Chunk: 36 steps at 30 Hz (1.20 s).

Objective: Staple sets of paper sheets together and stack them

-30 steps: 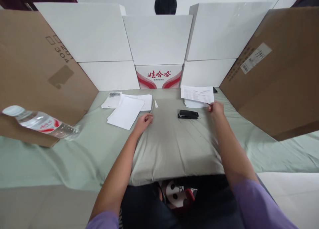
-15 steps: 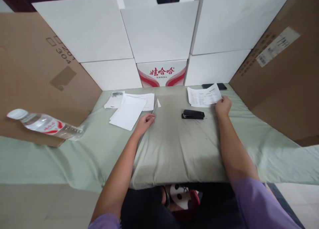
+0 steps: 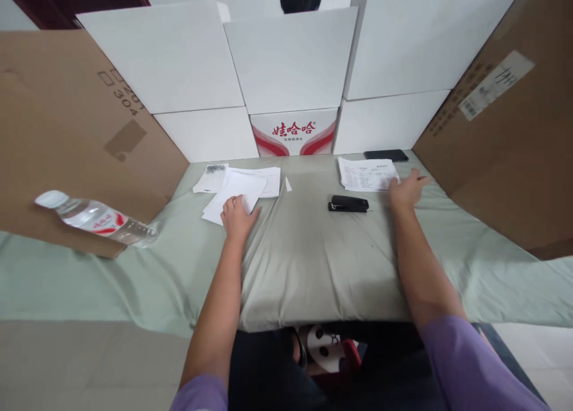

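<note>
My left hand [image 3: 239, 218] rests over the near right edge of loose white paper sheets [image 3: 237, 187], its fingers spread and the thumb apart. Under those sheets lies a second lot of paper [image 3: 273, 181], partly covered. On the right, my right hand [image 3: 406, 191] is at the right edge of a pile of printed sheets [image 3: 367, 175], fingers apart and gripping nothing; whether it touches the pile I cannot tell. Left of that hand a black stapler [image 3: 348, 204] lies on the cloth.
A clear water bottle [image 3: 102, 219] leans at the left by a brown cardboard box [image 3: 58, 142]. White boxes [image 3: 293, 59] form a wall behind. A black phone [image 3: 385, 155], a small paper triangle [image 3: 288, 184] and a patterned white packet [image 3: 210, 179] lie on the green cloth [image 3: 304, 250].
My left hand has moved left onto the white sheets and spread its fingers. My right hand has let go of the printed sheets, whose raised corner now lies flat.
</note>
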Available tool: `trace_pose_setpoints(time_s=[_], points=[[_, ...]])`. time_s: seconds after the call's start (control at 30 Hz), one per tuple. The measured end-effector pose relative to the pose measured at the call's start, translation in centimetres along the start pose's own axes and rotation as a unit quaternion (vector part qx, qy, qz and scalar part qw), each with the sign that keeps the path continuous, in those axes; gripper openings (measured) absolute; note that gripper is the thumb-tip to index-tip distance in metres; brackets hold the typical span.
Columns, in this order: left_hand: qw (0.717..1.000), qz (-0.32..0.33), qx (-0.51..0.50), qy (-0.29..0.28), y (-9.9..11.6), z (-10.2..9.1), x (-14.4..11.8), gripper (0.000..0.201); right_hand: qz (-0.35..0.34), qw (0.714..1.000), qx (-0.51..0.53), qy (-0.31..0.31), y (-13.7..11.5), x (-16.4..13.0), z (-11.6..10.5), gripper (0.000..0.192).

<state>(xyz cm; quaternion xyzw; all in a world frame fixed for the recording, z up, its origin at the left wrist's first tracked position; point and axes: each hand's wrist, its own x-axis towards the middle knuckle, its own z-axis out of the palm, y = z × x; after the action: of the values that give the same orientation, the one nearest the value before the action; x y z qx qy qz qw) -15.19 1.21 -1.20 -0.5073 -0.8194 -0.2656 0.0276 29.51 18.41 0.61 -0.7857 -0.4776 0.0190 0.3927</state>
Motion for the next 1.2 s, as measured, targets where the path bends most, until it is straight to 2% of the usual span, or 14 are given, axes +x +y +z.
trace_pose_setpoints(time_s=[0.07, 0.13, 0.23, 0.3, 0.4, 0.53, 0.6, 0.67, 0.83, 1.07, 1.2], points=[[0.999, -0.020, 0.027, -0.032, -0.6, -0.1, 0.3, 0.065, -0.046, 0.998, 0.039, 0.028, -1.2, -0.2, -1.5, 0.049], [0.998, -0.016, 0.031, -0.051, -0.8, -0.1, 0.4, 0.058, -0.101, 0.990, 0.081, 0.047, -2.7, -1.3, -3.1, 0.041], [0.998, -0.005, 0.028, -0.053, -0.8, -0.2, 0.5, 0.052, -0.163, 0.974, 0.153, 0.038, -4.7, -5.2, -4.8, 0.031], [0.999, -0.001, 0.023, -0.049, -0.7, -0.3, 0.5, 0.051, -0.180, 0.961, 0.209, -0.017, -5.6, -9.0, -4.9, 0.026], [0.999, 0.001, 0.009, -0.042, -0.7, -0.4, 0.4, 0.046, -0.224, 0.938, 0.242, -0.108, -6.4, -14.5, -3.5, 0.018], [0.999, -0.008, -0.005, -0.037, -0.5, -0.6, 0.3, 0.040, -0.326, 0.893, 0.227, -0.212, -6.7, -18.5, -1.5, 0.015], [0.999, -0.010, -0.005, -0.038, -0.4, -0.7, 0.3, 0.039, -0.337, 0.883, 0.221, -0.241, -6.7, -19.0, -1.2, 0.015], [0.999, -0.008, -0.005, -0.035, -0.3, -0.8, 0.3, 0.038, -0.334, 0.882, 0.225, -0.245, -6.7, -18.7, -1.3, 0.014], [0.999, 0.001, 0.008, -0.035, -0.5, -0.6, 0.3, 0.037, -0.294, 0.901, 0.253, -0.194, -6.3, -16.8, -2.0, 0.013], [0.997, -0.017, 0.042, -0.056, -0.4, -0.6, 0.1, 0.042, -0.232, 0.920, 0.279, -0.149, -5.0, -14.6, -1.1, 0.015], [0.997, -0.015, 0.041, -0.056, -0.4, -0.6, 0.0, 0.043, -0.189, 0.938, 0.274, -0.094, -4.0, -12.3, -1.0, 0.014]])
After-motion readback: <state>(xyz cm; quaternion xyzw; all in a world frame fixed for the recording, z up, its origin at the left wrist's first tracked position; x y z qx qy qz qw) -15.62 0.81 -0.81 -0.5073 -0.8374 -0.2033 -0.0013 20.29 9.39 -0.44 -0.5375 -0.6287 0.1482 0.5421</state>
